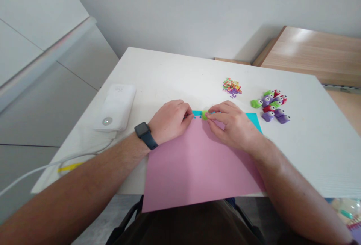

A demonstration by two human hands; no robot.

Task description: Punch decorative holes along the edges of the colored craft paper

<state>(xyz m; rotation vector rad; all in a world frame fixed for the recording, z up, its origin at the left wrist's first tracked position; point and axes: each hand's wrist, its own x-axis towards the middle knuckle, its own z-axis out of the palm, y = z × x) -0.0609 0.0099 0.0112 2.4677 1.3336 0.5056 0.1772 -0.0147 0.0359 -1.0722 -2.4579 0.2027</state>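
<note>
A pink sheet of paper point(194, 166) lies in front of me, its near edge hanging past the table. Blue paper point(253, 119) shows from under its far edge. My right hand point(232, 124) has its thumb and fingers closed on a small lime-green craft paper punch point(204, 115) at the far edge of the sheets. To the left of the punch, a couple of tiny blue shapes show in the pink near that edge. My left hand point(175, 119), a dark watch on its wrist, pinches the far edge of the paper; its fingertips are partly hidden.
Several green, purple and red punches point(275, 104) stand grouped on the right of the white table point(169, 72). Behind the sheet is a small pile of multicoloured paper bits point(231, 87). A white power bank point(120, 106) with a cable point(45, 167) lies at left.
</note>
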